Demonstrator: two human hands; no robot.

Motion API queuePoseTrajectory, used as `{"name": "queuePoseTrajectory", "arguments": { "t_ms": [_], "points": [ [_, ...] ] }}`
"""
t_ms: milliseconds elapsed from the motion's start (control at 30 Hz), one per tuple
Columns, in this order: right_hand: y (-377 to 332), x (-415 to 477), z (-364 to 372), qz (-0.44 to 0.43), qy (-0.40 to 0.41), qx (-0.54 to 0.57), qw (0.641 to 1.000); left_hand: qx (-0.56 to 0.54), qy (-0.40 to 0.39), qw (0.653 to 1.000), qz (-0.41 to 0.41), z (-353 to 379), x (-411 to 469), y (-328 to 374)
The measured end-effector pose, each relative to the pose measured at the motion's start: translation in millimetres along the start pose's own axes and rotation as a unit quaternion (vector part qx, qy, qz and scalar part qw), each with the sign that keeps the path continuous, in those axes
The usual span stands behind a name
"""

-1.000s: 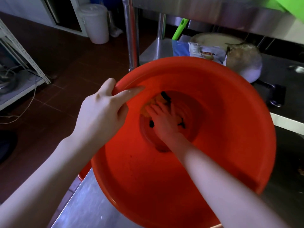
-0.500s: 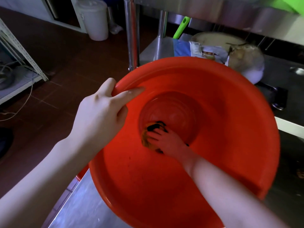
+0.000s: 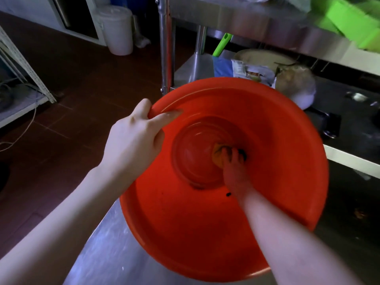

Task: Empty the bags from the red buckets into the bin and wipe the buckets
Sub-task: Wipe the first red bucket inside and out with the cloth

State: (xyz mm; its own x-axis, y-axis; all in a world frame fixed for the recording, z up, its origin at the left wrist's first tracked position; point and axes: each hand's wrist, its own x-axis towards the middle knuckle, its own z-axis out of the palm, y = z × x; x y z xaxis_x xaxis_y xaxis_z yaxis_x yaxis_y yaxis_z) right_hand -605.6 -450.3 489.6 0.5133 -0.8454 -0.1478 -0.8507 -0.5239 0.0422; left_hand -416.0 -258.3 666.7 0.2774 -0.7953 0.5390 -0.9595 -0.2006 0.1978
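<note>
1. The red bucket [image 3: 205,223] stands tilted on the steel table [image 3: 107,254], its mouth towards the camera, between the person's two hands.
2. Deep inside, a yellow cloth [image 3: 217,156] with dark patches lies on the bucket floor, mostly covered by the right hand [image 3: 234,169]; its full shape is hard to make out.
3. The right hand's fingers curl down over the cloth, pressing it against the floor's right edge; the forearm crosses the near wall.
4. The left hand [image 3: 133,140] grips the far-left rim, thumb laid inside, the other fingers wrapped outside and hidden.
5. Beyond the left hand stands a white lidded bin [image 3: 118,29]; the frame cuts off both arms.
</note>
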Motion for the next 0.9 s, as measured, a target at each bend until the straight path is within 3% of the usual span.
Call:
{"name": "queuePoseTrajectory", "arguments": {
  "t_ms": [67,167,233,400,533,733,900],
  "points": [
    [-16,-18,3,-0.018,-0.049,0.009,0.999,0.001,0.002,1.000,-0.004,-1,0,4],
    [-43,-43,-2,-0.142,-0.121,0.056,0.981,-0.004,-0.002,1.000,-0.011,-5,-4,9],
    [-56,-57,-16,-0.180,-0.127,0.089,0.971,-0.007,-0.004,1.000,-0.013,-8,-10,10],
    [-54,-103,-68,-0.203,-0.004,0.225,0.953,-0.030,-0.008,0.995,-0.091,-15,-25,4],
    [-24,-148,-110,-0.184,0.110,0.364,0.906,-0.043,-0.019,0.976,-0.212,-19,-45,7],
    [10,-200,-159,-0.132,0.158,0.481,0.852,-0.079,-0.050,0.932,-0.351,-35,-79,9],
    [21,-232,-167,-0.133,0.164,0.522,0.826,-0.178,-0.067,0.884,-0.427,-47,-114,20]
  ]
}}
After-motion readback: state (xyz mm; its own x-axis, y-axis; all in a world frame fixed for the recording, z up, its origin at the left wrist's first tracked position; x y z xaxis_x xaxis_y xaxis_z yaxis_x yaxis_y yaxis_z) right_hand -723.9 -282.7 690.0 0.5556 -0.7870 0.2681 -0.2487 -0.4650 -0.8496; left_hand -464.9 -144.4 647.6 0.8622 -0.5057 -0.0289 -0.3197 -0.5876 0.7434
